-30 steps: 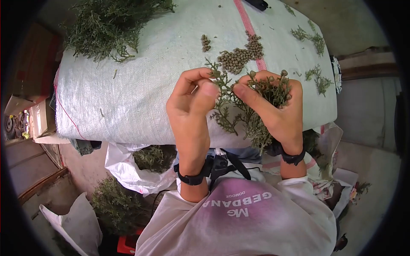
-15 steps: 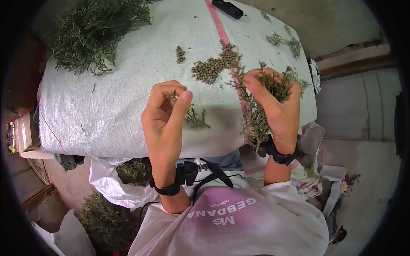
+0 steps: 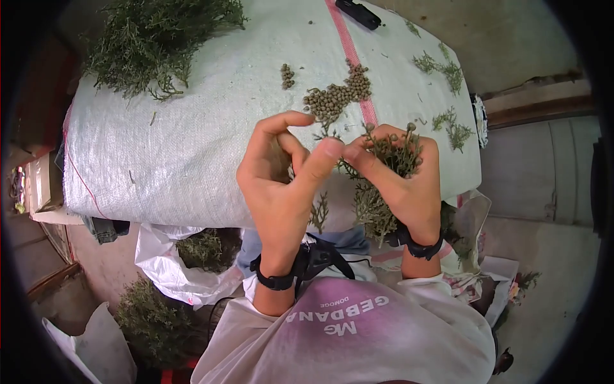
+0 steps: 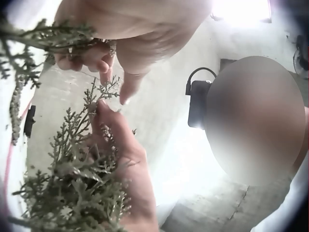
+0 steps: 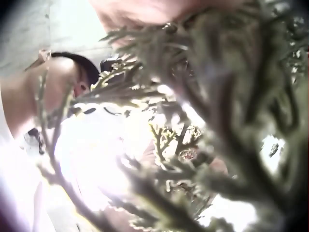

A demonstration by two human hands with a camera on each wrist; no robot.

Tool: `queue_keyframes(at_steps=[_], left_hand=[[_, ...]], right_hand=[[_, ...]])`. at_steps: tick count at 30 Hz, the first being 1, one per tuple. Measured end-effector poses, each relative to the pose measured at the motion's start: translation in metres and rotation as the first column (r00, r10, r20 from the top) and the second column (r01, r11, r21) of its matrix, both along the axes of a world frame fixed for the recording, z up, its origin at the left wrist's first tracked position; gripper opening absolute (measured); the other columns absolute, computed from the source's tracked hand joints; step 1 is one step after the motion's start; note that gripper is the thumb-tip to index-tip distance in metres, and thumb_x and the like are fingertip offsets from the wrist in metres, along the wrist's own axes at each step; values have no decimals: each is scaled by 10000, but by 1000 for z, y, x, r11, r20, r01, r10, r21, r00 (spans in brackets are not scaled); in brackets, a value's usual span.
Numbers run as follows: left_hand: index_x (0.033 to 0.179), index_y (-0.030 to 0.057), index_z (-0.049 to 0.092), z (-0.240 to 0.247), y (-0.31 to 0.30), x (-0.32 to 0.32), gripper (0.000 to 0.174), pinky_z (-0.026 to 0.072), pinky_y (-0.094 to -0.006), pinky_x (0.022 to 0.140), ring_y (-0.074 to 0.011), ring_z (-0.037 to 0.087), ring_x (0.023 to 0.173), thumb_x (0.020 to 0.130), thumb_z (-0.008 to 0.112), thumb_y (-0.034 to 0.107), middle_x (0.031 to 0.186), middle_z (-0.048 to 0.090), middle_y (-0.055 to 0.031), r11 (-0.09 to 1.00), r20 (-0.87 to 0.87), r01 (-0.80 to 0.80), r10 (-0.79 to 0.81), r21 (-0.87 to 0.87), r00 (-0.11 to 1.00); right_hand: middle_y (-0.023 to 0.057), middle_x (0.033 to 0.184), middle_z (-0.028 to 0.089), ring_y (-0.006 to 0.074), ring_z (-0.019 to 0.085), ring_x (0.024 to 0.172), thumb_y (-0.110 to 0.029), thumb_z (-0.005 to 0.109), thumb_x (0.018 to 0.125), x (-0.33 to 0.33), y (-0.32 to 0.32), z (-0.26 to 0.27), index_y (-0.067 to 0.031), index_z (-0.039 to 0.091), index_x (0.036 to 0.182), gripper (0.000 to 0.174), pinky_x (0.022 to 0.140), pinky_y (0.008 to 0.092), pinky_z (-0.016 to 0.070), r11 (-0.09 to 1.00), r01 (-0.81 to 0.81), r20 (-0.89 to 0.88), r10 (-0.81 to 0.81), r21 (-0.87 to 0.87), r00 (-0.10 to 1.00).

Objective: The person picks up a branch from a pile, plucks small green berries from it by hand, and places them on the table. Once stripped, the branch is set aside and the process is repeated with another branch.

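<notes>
In the head view the right hand (image 3: 412,195) grips a bunch of green sprigs (image 3: 374,208) dotted with round brown cones, thumb and index finger pinching near one stem. Just beside it, the left hand (image 3: 278,192) has its thumb tip close to the right fingertips and its other fingers bent, with a small sprig (image 3: 319,212) hanging below. The left wrist view shows that sprig (image 4: 53,38) running into the left hand's curled fingers. Sprigs (image 5: 227,121) fill much of the right wrist view. Past the hands, a pile of cones (image 3: 332,102) lies on the white woven sack (image 3: 173,173).
A large heap of greenery (image 3: 160,45) covers the sack's far left. A black object (image 3: 359,14) lies at the far edge, and loose sprigs (image 3: 453,73) lie at the right. Below stand a white plastic bag (image 3: 169,272) with greenery and another leafy heap (image 3: 153,317).
The left hand moved away from the bunch with a small sprig, then came back beside the right hand. The right hand still grips the bunch. The head view has shifted.
</notes>
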State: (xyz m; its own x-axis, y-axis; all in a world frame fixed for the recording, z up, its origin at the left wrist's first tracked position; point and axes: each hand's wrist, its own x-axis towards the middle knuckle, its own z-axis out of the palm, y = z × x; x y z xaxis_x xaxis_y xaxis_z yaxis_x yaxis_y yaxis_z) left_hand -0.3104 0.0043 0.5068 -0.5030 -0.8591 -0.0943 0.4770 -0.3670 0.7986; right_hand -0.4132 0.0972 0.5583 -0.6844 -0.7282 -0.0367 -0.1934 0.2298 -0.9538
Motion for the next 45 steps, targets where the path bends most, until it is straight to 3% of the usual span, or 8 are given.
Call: queue_keyframes(at_steps=[2, 8, 12, 20, 22, 27, 30, 45], left_hand=[[966, 19, 677, -9, 3, -5, 186, 271, -169, 513, 10, 362, 581, 825, 786, 73, 728, 488, 55, 970, 134, -48, 82, -240, 988], [1012, 13, 720, -17, -2, -5, 168, 292, -175, 510, 16, 388, 584, 857, 749, 71, 923, 676, -36, 983, 262, 29, 20, -182, 965], [1047, -45, 694, -14, -11, -2, 180, 300, -179, 505, 15, 373, 569, 906, 695, 68, 981, 714, -85, 997, 232, 31, -15, -65, 973], [1064, -34, 688, -27, -29, 5, 265, 256, -190, 479, 13, 286, 529, 1012, 535, 177, 887, 739, -70, 996, 236, 72, -57, -55, 970], [1083, -30, 668, -29, -30, 4, 251, 246, -185, 474, 16, 285, 529, 1013, 532, 170, 893, 740, -79, 996, 213, 67, -53, -58, 976], [1093, -1, 592, -22, -28, 1, 181, 222, -173, 466, 24, 281, 528, 1016, 522, 147, 922, 743, -107, 995, 206, -28, 47, -94, 977], [1051, 33, 547, -31, -31, 3, 109, 225, -169, 464, 25, 280, 524, 1012, 518, 131, 946, 742, -123, 998, 139, -2, 10, -58, 990], [973, 42, 569, -32, -39, 9, 94, 350, -173, 536, -16, 436, 579, 990, 508, 112, 750, 661, -68, 996, 105, 59, -66, 65, 992]], right_hand=[[-37, 693, 628, 27, 538, 644, -57, 750, 839, 7, 0, -3, 27, 669, 809, 120, 573, 204, 428, 1000, 30, -46, -30, 5, 999], [-14, 725, 678, 8, 558, 643, -16, 769, 805, 15, 4, -6, 23, 690, 857, 102, 546, 193, 423, 992, -49, -419, 95, 119, 903], [-16, 741, 689, 5, 536, 645, -18, 732, 843, -2, 1, 16, 31, 721, 948, 116, 586, 189, 424, 996, -16, -75, 23, 88, 997], [97, 904, 743, 89, 644, 802, -135, 702, 898, -63, -34, 9, 61, 711, 966, 207, 757, 240, 495, 935, -21, -360, 157, 355, 920], [136, 874, 743, 137, 683, 781, -204, 749, 854, -70, -53, -1, 68, 711, 948, 290, 729, 287, 516, 935, 21, -662, 234, 353, 712], [191, 782, 680, 393, 643, 751, -270, 764, 770, -76, -94, -22, 6, 713, 890, 305, 692, 425, 516, 887, -9, -743, 393, 463, 541], [180, 795, 683, 382, 647, 756, -274, 776, 760, -79, -101, -38, -11, 714, 905, 307, 690, 429, 512, 914, -55, -809, 383, 403, 446], [155, 785, 704, 304, 671, 707, -286, 786, 764, -97, -124, -53, -40, 753, 880, 274, 669, 385, 498, 869, -100, -678, 446, 485, 584]])
